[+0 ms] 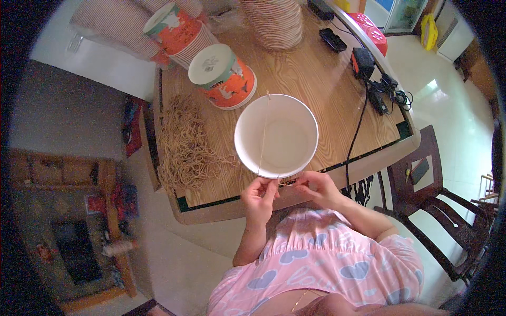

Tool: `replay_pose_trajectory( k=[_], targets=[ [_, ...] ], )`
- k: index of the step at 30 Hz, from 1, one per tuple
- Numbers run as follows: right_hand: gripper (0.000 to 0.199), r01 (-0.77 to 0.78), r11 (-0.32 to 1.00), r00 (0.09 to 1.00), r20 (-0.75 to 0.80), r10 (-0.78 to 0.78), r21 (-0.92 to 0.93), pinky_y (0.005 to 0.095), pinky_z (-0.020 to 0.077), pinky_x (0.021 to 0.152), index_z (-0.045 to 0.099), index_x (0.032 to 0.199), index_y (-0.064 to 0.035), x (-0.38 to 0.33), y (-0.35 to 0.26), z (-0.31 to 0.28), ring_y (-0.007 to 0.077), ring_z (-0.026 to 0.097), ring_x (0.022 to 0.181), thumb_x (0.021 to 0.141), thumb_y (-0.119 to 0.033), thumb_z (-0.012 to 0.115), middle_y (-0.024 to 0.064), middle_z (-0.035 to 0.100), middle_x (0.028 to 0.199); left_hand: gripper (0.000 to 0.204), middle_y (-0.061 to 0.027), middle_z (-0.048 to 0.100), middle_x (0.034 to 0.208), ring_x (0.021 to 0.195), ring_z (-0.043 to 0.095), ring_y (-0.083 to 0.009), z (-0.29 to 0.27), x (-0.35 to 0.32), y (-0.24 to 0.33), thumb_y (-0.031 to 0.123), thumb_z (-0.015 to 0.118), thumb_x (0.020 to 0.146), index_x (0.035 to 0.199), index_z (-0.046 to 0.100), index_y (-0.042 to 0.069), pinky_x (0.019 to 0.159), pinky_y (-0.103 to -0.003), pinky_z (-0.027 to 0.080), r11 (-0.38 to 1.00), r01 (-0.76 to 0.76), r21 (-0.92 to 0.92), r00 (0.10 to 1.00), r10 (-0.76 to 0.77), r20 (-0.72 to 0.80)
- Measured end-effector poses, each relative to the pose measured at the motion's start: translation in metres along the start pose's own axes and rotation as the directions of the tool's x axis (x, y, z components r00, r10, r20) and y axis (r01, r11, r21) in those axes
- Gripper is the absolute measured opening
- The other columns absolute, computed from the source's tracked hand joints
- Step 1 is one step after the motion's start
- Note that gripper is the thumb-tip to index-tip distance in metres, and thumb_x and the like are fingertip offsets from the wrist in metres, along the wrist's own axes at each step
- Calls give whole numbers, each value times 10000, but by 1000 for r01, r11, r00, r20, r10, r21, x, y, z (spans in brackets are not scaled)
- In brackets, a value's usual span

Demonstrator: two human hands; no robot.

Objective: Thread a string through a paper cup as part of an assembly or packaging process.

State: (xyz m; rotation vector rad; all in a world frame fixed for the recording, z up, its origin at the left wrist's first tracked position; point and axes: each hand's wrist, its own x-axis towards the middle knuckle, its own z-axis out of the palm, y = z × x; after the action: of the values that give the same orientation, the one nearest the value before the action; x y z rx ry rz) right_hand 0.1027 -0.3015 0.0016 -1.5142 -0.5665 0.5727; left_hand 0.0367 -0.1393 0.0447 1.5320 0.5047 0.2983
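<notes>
A round paper bucket (287,143), white inside, stands open side up near the table's front edge. A thin tan string (263,138) crosses its mouth from the far rim to the near rim. At the near rim, my left hand (258,196) is closed in a pinch on the string, touching the bucket's edge. Close to its right, my right hand (319,189) pinches what looks like the same string's loose end. A short piece of string spans the gap between my fingers. The bucket's outer wall is hidden from above.
A tangled heap of tan strings (185,145) lies left on the wooden table (329,113). Upside-down printed buckets (224,76) and tall stacks of buckets (273,23) stand farther back. Black adapters and cables (377,100) lie right, one cable crossing the front edge. A dark chair (429,197) stands right.
</notes>
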Motion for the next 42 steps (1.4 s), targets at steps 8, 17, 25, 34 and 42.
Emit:
replay_pose_trajectory(
  k=[8,17,25,34,42],
  targets=[
    [300,359,919,910,-156,-383,-164,297,473,688,513,964,-14,3,-16,17,220,575,804,713,-39,674,102,550,907,72,-4,594,654,524,521,-43,1,-3,10,44,604,806,769,627,-13,474,-175,393,996,83,-19,988,-79,135],
    [156,385,860,866,-192,-462,-336,338,478,631,560,824,4,11,-15,21,288,568,766,695,-19,644,128,554,825,66,3,591,635,514,514,-34,3,-2,1,44,601,805,773,625,-9,473,-167,385,999,29,-14,996,-28,80],
    [144,287,952,922,-241,-304,-104,342,475,605,572,819,-18,11,-24,27,283,581,737,704,-44,653,118,559,822,68,-8,591,617,519,524,-42,3,-1,5,42,606,802,761,623,-10,487,-174,399,999,43,-11,996,-42,82],
    [97,289,936,931,-167,-324,-202,340,454,562,560,836,-8,8,-16,21,287,575,671,805,-95,592,133,553,753,77,-20,602,616,538,554,-64,5,-3,3,52,610,804,767,625,-14,510,-185,423,999,46,-24,995,-43,86],
    [88,95,991,992,-74,-101,-92,313,468,615,556,837,-12,8,-18,20,240,595,698,817,-93,583,120,587,779,71,-12,584,647,564,545,-61,0,2,4,41,586,824,804,618,-19,505,-181,418,994,26,-109,1000,-25,11]
  ],
)
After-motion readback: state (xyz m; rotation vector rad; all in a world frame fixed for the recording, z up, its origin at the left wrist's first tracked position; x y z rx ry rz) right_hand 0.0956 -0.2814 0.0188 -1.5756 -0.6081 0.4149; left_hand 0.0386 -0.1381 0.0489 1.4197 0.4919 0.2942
